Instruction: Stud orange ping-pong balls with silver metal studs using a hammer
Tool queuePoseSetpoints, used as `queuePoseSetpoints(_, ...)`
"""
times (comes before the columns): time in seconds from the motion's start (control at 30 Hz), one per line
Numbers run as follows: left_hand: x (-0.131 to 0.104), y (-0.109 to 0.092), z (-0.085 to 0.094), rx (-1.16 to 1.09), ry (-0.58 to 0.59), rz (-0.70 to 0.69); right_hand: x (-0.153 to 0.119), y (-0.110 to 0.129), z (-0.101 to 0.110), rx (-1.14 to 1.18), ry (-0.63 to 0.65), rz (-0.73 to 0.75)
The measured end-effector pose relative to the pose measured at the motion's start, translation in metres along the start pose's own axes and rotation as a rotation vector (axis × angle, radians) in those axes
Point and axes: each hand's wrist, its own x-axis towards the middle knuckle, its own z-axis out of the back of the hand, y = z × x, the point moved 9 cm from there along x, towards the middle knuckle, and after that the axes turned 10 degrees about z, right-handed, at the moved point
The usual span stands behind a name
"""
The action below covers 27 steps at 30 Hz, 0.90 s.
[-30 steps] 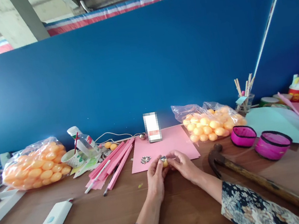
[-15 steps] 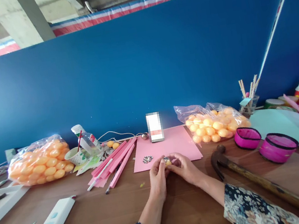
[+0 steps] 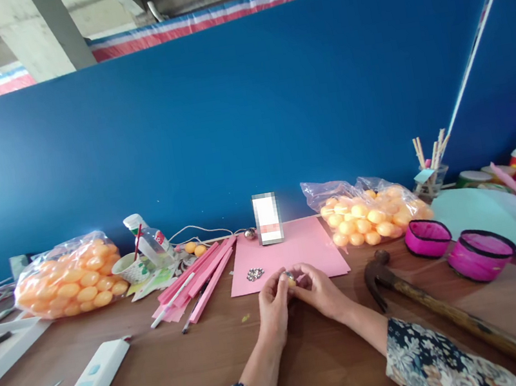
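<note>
Both hands meet over the near edge of a pink paper sheet. Between their fingertips is a small yellow-orange ball with shiny silver bits on its upper side, mostly hidden by the fingers. My left hand is closed, pinching the ball from the left with thumb and fingers. From the right, my right hand pinches it as well. A little pile of shiny silver pieces lies on the sheet, just beyond my left hand. Farther back on it sits a round silver object.
A claw hammer lies to the right, near two magenta mesh rings. Clear bags of orange balls stand left and right. Pink strips, a tilted bottle and a white power strip are on the left.
The ball has turned slightly between the fingertips, with its silver part showing differently. Both hands stay almost in the same place.
</note>
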Motion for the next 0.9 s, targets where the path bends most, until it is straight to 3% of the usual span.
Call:
queuePoseSetpoints(0.3, -0.003, -0.001, 0.000, -0.066, -0.032, 0.024, 0.000, -0.002, -0.003, 0.044, -0.001, -0.011)
queuePoseSetpoints(0.53, -0.002, -0.001, 0.002, -0.026, -0.039, 0.029, -0.004, 0.002, 0.000, -0.138, -0.081, 0.053)
queuePoseSetpoints(0.7, -0.003, -0.004, 0.011, 0.020, -0.129, 0.010, -0.006, 0.009, -0.001, -0.243, -0.106, 0.104)
queuePoseSetpoints(0.9, -0.005, -0.008, 0.012, 0.096, -0.127, -0.024, -0.006, 0.011, -0.002, -0.217, -0.086, 0.082)
